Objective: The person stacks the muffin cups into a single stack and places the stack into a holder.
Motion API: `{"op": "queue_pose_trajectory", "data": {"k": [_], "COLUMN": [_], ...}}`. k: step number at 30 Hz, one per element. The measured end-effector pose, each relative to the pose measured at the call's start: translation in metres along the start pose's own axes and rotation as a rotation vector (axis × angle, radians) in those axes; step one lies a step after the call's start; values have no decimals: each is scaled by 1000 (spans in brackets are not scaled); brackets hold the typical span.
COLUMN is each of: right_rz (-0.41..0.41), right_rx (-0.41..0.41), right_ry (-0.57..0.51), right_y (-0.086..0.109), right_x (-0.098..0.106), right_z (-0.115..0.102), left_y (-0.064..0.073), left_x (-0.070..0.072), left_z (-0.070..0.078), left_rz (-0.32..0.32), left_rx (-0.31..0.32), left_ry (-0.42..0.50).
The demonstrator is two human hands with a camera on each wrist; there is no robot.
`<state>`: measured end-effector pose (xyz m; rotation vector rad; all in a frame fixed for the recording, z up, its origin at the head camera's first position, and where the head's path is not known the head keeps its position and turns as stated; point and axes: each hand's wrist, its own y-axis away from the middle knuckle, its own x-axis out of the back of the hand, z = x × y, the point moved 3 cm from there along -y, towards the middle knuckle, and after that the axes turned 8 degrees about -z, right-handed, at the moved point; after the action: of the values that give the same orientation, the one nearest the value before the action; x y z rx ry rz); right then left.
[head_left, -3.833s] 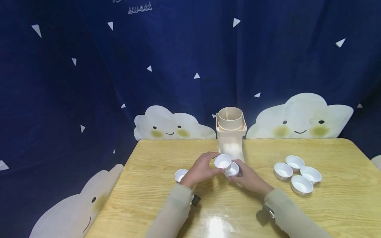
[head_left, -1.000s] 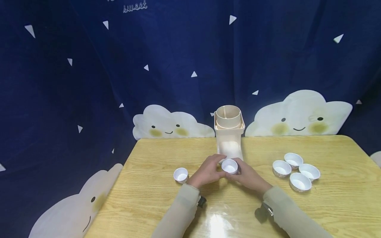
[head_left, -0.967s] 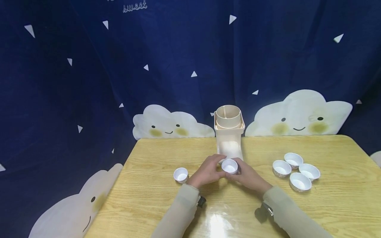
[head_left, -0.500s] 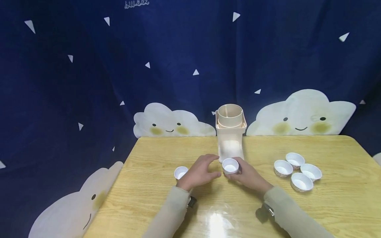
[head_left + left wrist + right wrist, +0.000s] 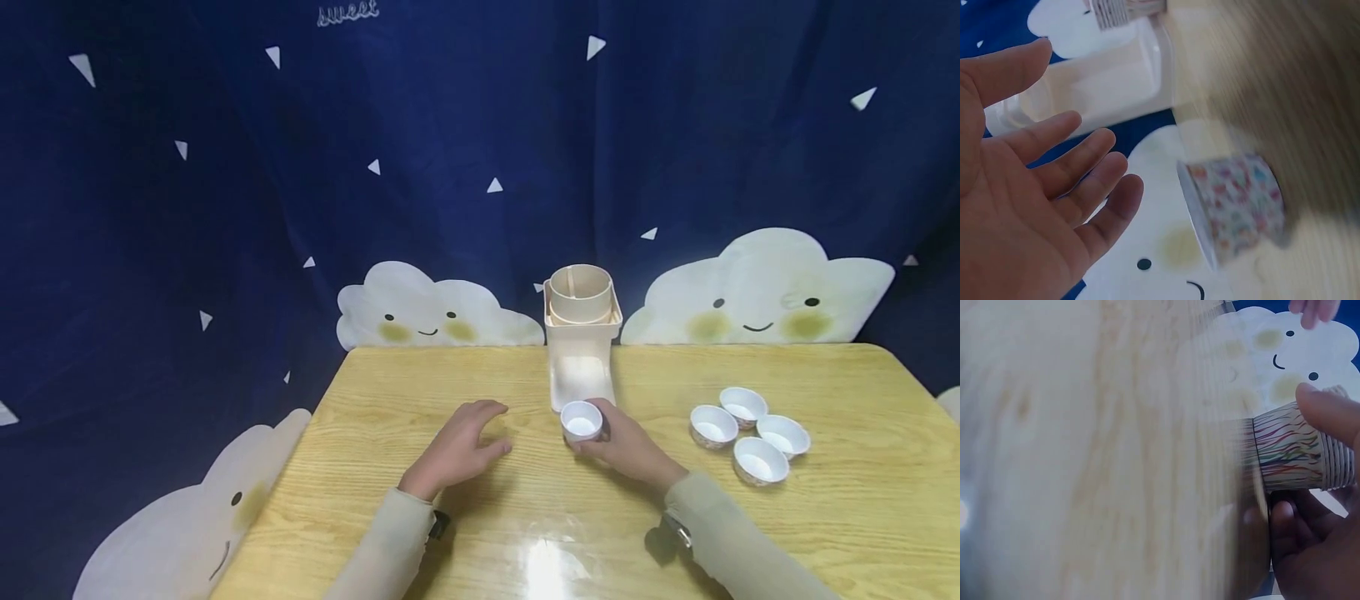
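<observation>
Cup stack, upright on the counter in front of the cream holder, is gripped by the fingers of the right hand, while the left hand, fingers wide, hovers near a patterned cup.

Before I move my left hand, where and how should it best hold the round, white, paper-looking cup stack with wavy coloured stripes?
Probably pinch the striped wall just below the piled rims, coming from the left. The stack stands upright and narrows downward; the right hand grips it from the right, leaving its left side free.
</observation>
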<state>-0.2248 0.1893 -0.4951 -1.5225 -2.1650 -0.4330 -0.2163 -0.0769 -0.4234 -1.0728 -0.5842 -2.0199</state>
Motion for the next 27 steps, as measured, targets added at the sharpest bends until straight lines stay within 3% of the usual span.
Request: {"op": "queue_pose_trajectory", "data": {"k": [9,18,23,27], "right_rz": [3,-4,-11,-15], "right_rx": [11,11,9,21], "right_ry": [16,39,26,7], "right_y": [2,2,3,3], "right_x": [1,3,4,3], "right_z": [-3,-3,-3,-5], "left_y": [18,34,39,38], "left_x": [12,14,13,10], "left_z": [-21,-46,-59,-67], "left_rz": [48,148,157,127], "left_rx": [65,115,142,180], "left_ry": [25,-11,-2,28]}}
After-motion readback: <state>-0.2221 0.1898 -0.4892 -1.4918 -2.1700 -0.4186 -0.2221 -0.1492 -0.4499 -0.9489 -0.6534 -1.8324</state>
